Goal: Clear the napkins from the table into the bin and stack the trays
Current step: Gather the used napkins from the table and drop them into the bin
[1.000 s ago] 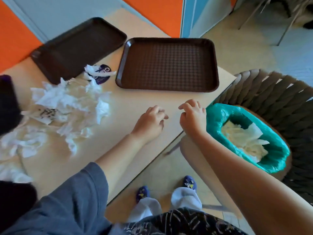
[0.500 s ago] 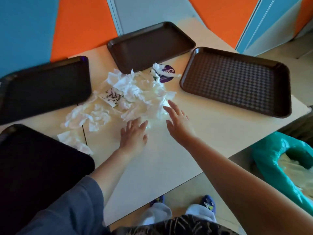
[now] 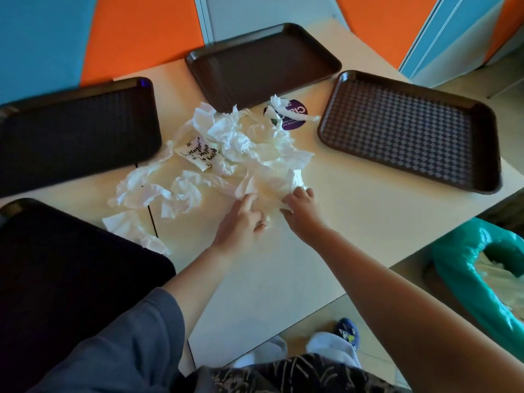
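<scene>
— Napkins (image 3: 249, 148) first: where do they lie?

— Crumpled white ones sit in a loose heap on the middle of the tabletop (image 3: 354, 222), ringed by four brown trays. One printed napkin (image 3: 198, 153) with black script lies near the heap's left side, and a few flatter pieces trail off toward the near-left tray (image 3: 65, 279).

— And the trays themselves?

— All four lie flat and apart, none stacked. The far-left tray (image 3: 76, 131) and the near-left one are dark in shadow; the far-middle tray (image 3: 263, 63) touches the top of the heap; the right tray (image 3: 411, 131) shows a checked pattern and sits clear of the napkins.

— What are the hands doing?

— Both are at the near edge of the heap. The left hand (image 3: 241, 222) has its grip curled into the paper, fingers bunching a fold of it. The right hand (image 3: 300, 205) pinches the same clump just beside it, fingertips buried in the white.

— Where is the bin?

— The bin (image 3: 465, 265), lined with a teal bag, stands on the floor off the tabletop's right corner, with pale paper showing inside it.

— Anything else on the tabletop?

— A round purple sticker (image 3: 295, 117) lies between the far-middle and right trays, partly covered by a twisted napkin strip (image 3: 283, 109).
</scene>
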`<action>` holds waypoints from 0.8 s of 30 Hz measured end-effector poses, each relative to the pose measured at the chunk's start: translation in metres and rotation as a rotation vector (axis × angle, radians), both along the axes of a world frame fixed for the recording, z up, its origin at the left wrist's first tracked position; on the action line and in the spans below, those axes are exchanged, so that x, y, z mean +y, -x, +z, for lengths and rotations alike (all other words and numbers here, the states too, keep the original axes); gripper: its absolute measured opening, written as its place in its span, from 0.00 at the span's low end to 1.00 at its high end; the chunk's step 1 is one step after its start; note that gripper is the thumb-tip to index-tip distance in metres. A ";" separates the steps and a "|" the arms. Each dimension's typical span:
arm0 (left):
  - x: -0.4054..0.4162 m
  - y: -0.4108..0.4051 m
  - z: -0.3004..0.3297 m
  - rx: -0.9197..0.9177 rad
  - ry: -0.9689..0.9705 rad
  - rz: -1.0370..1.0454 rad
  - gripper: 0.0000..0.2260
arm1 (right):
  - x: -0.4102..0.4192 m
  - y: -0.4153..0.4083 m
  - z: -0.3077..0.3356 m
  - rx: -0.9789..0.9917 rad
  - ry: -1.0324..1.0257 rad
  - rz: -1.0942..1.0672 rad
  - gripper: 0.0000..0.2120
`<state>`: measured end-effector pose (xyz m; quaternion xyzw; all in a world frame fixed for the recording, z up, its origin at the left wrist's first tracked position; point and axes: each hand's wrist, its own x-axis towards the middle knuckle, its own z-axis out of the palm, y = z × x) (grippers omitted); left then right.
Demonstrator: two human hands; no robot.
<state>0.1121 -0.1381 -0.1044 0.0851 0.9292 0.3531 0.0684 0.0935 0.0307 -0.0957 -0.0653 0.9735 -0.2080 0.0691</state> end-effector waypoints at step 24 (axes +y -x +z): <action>0.099 -0.014 0.012 0.257 0.011 -0.285 0.10 | 0.137 -0.047 0.020 0.195 0.253 -0.368 0.10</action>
